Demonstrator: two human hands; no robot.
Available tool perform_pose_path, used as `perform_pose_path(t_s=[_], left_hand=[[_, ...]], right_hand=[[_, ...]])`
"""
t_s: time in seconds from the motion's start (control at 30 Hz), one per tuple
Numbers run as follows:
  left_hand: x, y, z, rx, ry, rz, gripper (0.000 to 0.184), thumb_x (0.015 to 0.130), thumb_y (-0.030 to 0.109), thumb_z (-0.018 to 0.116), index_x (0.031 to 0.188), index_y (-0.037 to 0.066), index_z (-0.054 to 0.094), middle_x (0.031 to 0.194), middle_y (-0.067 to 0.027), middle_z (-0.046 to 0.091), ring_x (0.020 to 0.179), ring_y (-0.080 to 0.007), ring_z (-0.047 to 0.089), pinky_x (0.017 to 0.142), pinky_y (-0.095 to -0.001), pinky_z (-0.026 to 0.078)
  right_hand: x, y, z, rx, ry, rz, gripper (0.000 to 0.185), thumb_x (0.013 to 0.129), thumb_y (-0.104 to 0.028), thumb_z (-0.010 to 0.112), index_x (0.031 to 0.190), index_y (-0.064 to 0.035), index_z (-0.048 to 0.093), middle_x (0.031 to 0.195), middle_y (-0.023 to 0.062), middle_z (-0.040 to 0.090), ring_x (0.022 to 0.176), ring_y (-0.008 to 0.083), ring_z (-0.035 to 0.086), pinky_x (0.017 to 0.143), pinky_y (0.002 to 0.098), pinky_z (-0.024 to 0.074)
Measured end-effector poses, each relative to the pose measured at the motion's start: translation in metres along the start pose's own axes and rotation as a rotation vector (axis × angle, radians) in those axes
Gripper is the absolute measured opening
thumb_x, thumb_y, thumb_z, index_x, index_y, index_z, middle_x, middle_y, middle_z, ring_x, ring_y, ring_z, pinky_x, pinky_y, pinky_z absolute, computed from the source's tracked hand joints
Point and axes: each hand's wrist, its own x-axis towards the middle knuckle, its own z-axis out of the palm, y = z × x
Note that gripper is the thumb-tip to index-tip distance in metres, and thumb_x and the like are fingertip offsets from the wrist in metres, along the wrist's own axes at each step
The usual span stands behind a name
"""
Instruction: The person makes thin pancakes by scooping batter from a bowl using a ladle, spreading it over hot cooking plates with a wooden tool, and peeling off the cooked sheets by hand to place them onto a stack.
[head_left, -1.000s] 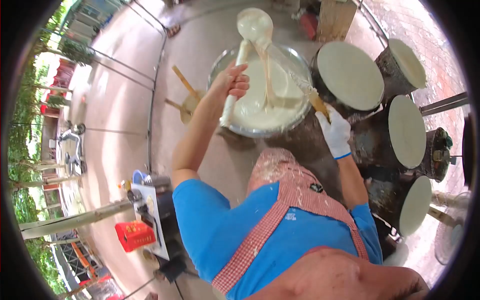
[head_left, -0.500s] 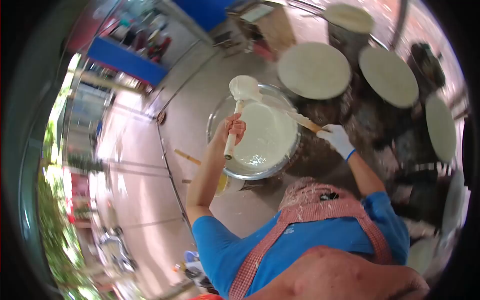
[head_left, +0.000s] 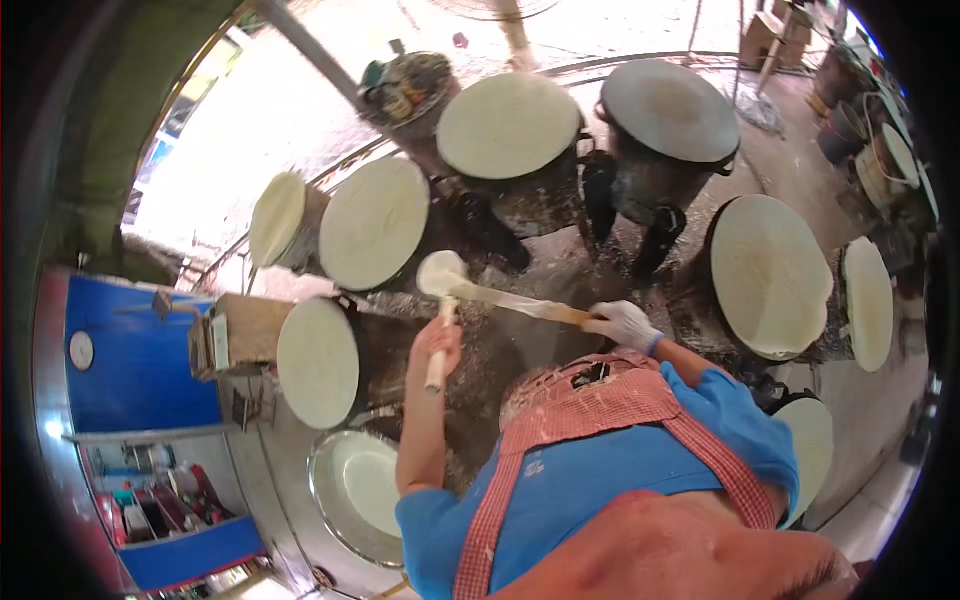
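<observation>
My bare left hand [head_left: 438,345] is closed around the pale handle of a ladle [head_left: 441,272], whose round head is coated in cream-coloured batter. In a white glove, my right hand [head_left: 622,325] grips the wooden end of a long flat spatula [head_left: 500,300], smeared with the same batter. The spatula's far end meets or overlaps the ladle just below its head; I cannot tell which. Both tools are held in front of my apron, above the dark floor. A metal basin [head_left: 318,482] of white batter stands at lower left, partly behind my left arm.
Round griddles on drum stoves surround me, several covered with pale batter sheets, such as one griddle [head_left: 510,125] ahead. A grey griddle [head_left: 672,112] at upper right has no sheet. A cardboard box [head_left: 250,335] and a blue counter [head_left: 190,555] are at left. Buckets [head_left: 885,160] stand far right.
My view has swung right, from the basin toward the griddles. The ladle and spatula have left their place above the basin, still held in the same hands.
</observation>
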Motion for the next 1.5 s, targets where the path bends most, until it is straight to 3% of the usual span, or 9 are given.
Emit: perform_pose_path(t_s=[0.13,0.33,0.57,0.73,0.8,0.9,1.03,1.3,1.5], left_hand=[[0.167,-0.072,0.047,0.706,0.323,0.361,0.016,0.089,0.007,0.044,0.098,-0.006,0.041,0.061,-0.0008,0.038,0.04,-0.0057,0.033,0.038,-0.015,0.034],[0.366,-0.092,0.124,0.407,0.109,-0.611,0.014,0.09,0.016,0.046,0.102,0.01,0.045,0.05,0.0045,0.023,0.037,-0.0031,0.024,0.029,-0.0166,0.023],[0.568,-0.149,0.166,1.574,0.021,-0.282,0.04,0.082,0.008,0.052,0.116,0.022,0.036,0.052,0.0003,0.032,0.035,-0.0088,0.03,0.029,-0.0231,0.027],[0.682,-0.126,0.117,1.9,-0.032,-0.15,0.052,0.08,0.003,0.045,0.125,0.024,0.032,0.057,-0.0064,0.045,0.042,-0.0186,0.047,0.036,-0.032,0.04],[0.683,-0.103,0.118,2.784,-0.263,0.893,0.057,0.079,0.006,0.044,0.131,0.026,0.03,0.062,-0.0126,0.053,0.063,-0.0304,0.06,0.056,-0.0409,0.049],[0.669,-0.092,0.136,2.992,-0.267,0.777,0.062,0.078,0.009,0.043,0.134,0.029,0.026,0.079,-0.0175,0.059,0.081,-0.0357,0.06,0.074,-0.0436,0.047],[0.674,-0.106,0.156,3.005,-0.247,0.646,0.066,0.078,0.007,0.043,0.136,0.03,0.023,0.095,-0.0164,0.059,0.079,-0.0347,0.06,0.073,-0.0434,0.047],[0.637,-0.026,0.187,2.196,-0.653,0.548,0.066,0.074,-0.002,0.047,0.136,0.007,0.026,0.139,-0.0151,0.029,0.125,-0.0228,0.034,0.098,-0.0282,0.033],[0.504,0.049,0.145,2.239,-0.087,0.129,0.068,0.073,-0.004,0.049,0.136,0.011,0.029,0.082,-0.0073,0.055,0.049,-0.0108,0.045,0.041,-0.0245,0.036]], right_hand=[[-0.075,0.095,-0.069,-0.02,0.372,0.258,0.031,0.073,-0.036,0.063,0.093,-0.0126,0.064,0.078,0.0145,0.063,0.072,0.0285,0.062,0.064,0.0361,0.0481],[-0.114,0.107,-0.159,-0.285,0.875,0.664,0.027,0.077,-0.026,0.061,0.092,-0.0041,0.063,0.082,0.0178,0.062,0.076,0.0311,0.061,0.066,0.036,0.0472],[-0.006,0.107,-0.211,-0.102,1.351,0.311,0.036,0.08,-0.034,0.055,0.1,-0.0039,0.06,0.086,0.0193,0.062,0.081,0.0328,0.061,0.071,0.0362,0.0464],[0.069,0.146,-0.215,-0.295,1.031,0.805,0.03,0.08,-0.024,0.057,0.103,-0.0063,0.06,0.077,0.0122,0.063,0.073,0.0279,0.062,0.063,0.0367,0.0457],[0.07,0.154,-0.233,-0.313,1.104,0.772,0.027,0.08,-0.022,0.058,0.102,-0.007,0.06,0.068,0.0086,0.062,0.066,0.026,0.061,0.058,0.0378,0.0448],[0.073,0.131,-0.231,1.009,1.375,0.513,0.032,0.076,-0.017,0.061,0.102,0.0021,0.059,0.074,0.005,0.065,0.067,0.0203,0.06,0.063,0.0345,0.046],[0.133,0.194,-0.226,-0.167,1.247,0.65,0.031,0.08,-0.025,0.055,0.1,-0.0034,0.061,0.083,0.0146,0.064,0.073,0.0303,0.062,0.065,0.039,0.0473],[0.21,0.192,-0.252,0.476,1.365,0.5,0.029,0.075,-0.03,0.056,0.094,-0.0099,0.065,0.085,0.0175,0.062,0.082,0.0322,0.059,0.069,0.0371,0.0464],[0.149,0.171,-0.269,0.188,1.295,0.579,0.036,0.072,-0.03,0.058,0.098,-0.0052,0.063,0.087,0.014,0.064,0.086,0.028,0.061,0.075,0.0342,0.0456]])
